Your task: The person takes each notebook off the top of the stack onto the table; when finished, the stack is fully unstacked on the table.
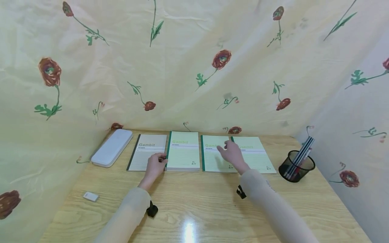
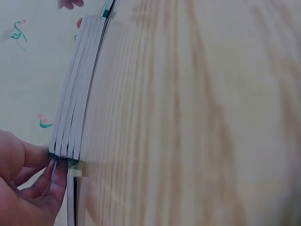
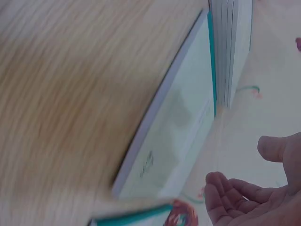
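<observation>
My left hand (image 1: 156, 165) is at the spine side of a stack of green-covered notebooks (image 1: 183, 150). In the left wrist view its thumb and bent fingers (image 2: 57, 181) pinch the stack's edge near a corner; several layers show there. A grey notebook (image 1: 147, 150) with a dark spine lies flat left of the stack, partly behind that hand. My right hand (image 1: 232, 153) hovers with nothing in it, thumb and fingers apart, over the green notebook (image 1: 212, 158) right of the stack. Another green notebook (image 1: 255, 157) lies farther right, partly hidden by this hand.
A white oblong case (image 1: 112, 148) lies at the table's back left, with a small white eraser-like block (image 1: 91, 196) in front of it. On the right stands a black mesh cup (image 1: 296, 168) holding pencils (image 1: 301, 157). Flowered cloth (image 1: 182, 74) hangs behind the wooden table (image 1: 197, 206).
</observation>
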A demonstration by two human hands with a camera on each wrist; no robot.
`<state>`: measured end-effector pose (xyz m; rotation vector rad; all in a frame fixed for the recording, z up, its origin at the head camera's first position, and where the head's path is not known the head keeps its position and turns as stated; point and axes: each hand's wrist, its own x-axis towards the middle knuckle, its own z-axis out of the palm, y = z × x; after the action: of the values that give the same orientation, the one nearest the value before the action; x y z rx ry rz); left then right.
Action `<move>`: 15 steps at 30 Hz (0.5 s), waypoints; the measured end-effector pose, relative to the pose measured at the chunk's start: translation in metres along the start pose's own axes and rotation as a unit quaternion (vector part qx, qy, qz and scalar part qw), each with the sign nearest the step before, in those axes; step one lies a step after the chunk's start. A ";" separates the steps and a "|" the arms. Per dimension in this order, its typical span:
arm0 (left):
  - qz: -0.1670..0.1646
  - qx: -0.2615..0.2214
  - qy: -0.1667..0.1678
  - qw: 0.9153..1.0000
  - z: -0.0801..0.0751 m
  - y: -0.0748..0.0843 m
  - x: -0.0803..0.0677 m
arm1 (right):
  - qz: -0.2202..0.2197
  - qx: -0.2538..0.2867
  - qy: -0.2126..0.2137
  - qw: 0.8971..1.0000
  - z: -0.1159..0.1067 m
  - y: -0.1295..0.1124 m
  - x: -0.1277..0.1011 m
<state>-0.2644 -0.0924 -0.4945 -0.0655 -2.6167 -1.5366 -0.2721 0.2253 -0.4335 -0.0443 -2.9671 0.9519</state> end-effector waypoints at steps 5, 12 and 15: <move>0.003 -0.001 0.000 1.000 0.000 0.000 -0.001 | 0.007 0.035 -0.007 0.999 0.030 -0.020 -0.002; 0.004 0.000 0.003 1.000 0.000 -0.001 -0.001 | -0.013 0.072 -0.024 0.997 0.062 -0.041 -0.010; 0.002 0.001 0.003 1.000 0.000 -0.001 -0.001 | -0.006 0.093 -0.028 0.995 0.071 -0.045 -0.011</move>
<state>-0.2636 -0.0927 -0.4958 -0.0661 -2.6102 -1.5313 -0.2640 0.1470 -0.4651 0.0046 -2.9088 1.2423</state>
